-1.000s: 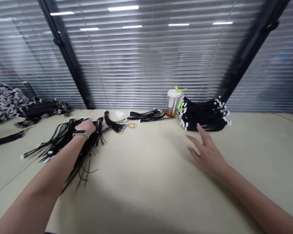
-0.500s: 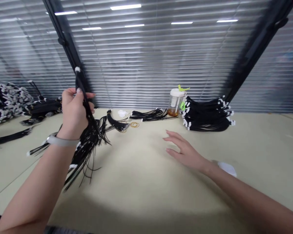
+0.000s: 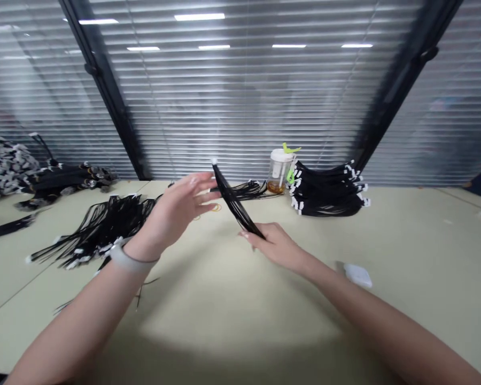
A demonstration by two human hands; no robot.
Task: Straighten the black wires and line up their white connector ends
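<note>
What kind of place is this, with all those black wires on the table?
It looks like a workshop or factory workroom, though I can't be sure. The neat stack of black wires with white ends, the loose heap of wires and the bundle in the right hand suggest it.

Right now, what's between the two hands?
Head view: the black wire bundle, gripped by the right hand, slanting up toward the left hand; yellow rings on the table behind.
</note>
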